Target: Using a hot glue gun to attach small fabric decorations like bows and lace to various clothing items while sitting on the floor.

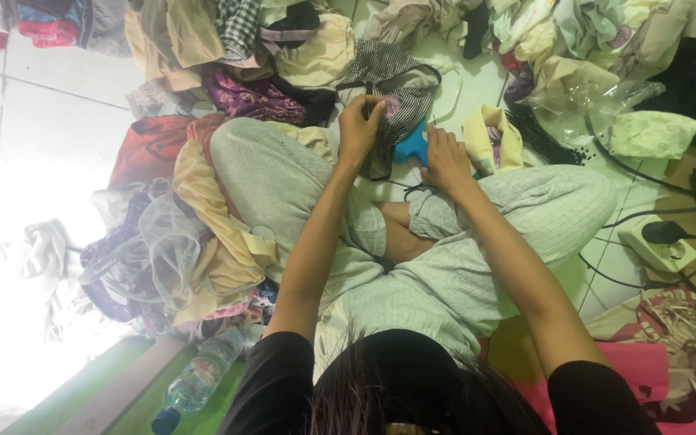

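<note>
Two hands are working over your crossed legs: your left hand (360, 121) is pinching the black-and-white striped garment (396, 89) closed between its fingers. Just to its right, your right hand (447, 157) is pressing down beside a blue object (412, 147), fingers curled, against the garment's lower edge.
</note>
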